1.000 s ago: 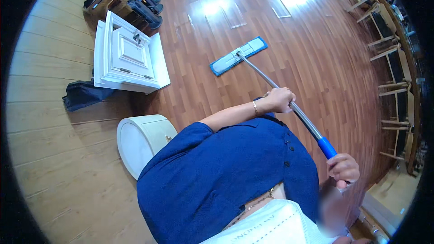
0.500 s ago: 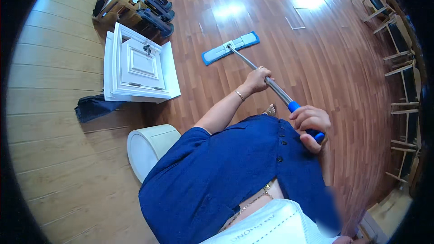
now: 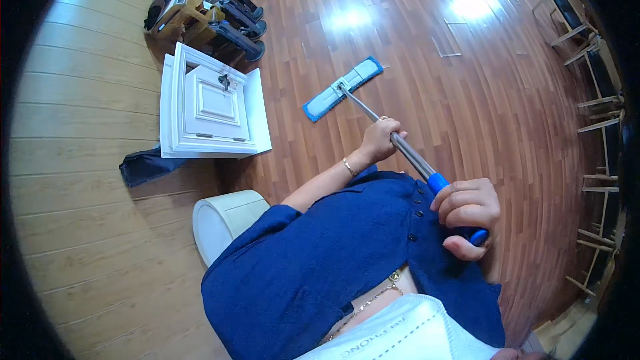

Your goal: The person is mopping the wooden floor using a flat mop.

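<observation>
A flat mop [image 3: 413, 155] with a metal pole slants across the view. Its long pad [image 3: 325, 100], pale on top with a blue fringe, lies flat on the wood floor ahead of me. My left hand [image 3: 381, 141] is wrapped round the middle of the pole, a bracelet on that wrist. Closer to my body, my right hand [image 3: 469, 212] closes round the blue grip [image 3: 438, 183] at the pole's upper end, and the blue tip sticks out below my fingers. Part of the grip is hidden under that hand.
A white cabinet [image 3: 213, 103] stands at the left, a dark bag [image 3: 148, 165] beside it and a round pale bin [image 3: 227, 220] nearer me. Behind the cabinet is a wooden stand [image 3: 183, 13] with dark gear. Several chairs [image 3: 603, 140] line the right side.
The mop pad has turned, its left end swinging nearer to me. My right hand has moved slightly right and nearer. The surroundings have shifted a little in view.
</observation>
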Tool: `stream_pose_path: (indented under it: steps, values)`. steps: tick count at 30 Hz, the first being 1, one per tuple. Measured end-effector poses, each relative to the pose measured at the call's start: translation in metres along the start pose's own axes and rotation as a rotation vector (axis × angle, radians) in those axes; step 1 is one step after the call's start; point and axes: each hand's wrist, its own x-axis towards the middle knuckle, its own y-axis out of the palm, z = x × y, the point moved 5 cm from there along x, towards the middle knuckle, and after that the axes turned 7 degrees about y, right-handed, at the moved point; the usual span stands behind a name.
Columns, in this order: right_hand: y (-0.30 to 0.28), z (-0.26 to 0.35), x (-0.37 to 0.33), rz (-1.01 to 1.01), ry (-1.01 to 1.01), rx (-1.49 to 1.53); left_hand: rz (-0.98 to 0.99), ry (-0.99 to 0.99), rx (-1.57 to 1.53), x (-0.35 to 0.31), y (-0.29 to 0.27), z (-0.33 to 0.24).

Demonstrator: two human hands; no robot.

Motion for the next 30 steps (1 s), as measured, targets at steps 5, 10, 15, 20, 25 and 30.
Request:
stream_pose_path:
  steps: [5, 10, 15, 20, 25, 30]
  values:
    - [-0.016, -0.040, 0.019, -0.081, 0.025, 0.087, -0.055, -0.039, 0.082, 0.028, -0.005, 0.036]
    - [0.008, -0.108, 0.035, -0.100, 0.174, 0.131, 0.111, -0.105, 0.128, 0.044, -0.018, 0.126]
    - [0.028, -0.165, 0.076, -0.046, 0.209, 0.181, 0.047, -0.111, 0.250, 0.049, -0.057, 0.191]
    - [0.003, -0.146, 0.121, 0.055, 0.210, 0.175, -0.102, -0.094, 0.156, 0.071, -0.075, 0.175]
    - [0.000, -0.122, 0.170, 0.143, 0.117, 0.131, -0.201, -0.088, 0.174, 0.077, -0.112, 0.155]
    - [0.004, -0.151, 0.195, 0.033, 0.081, 0.128, -0.253, -0.022, 0.148, 0.100, -0.130, 0.185]
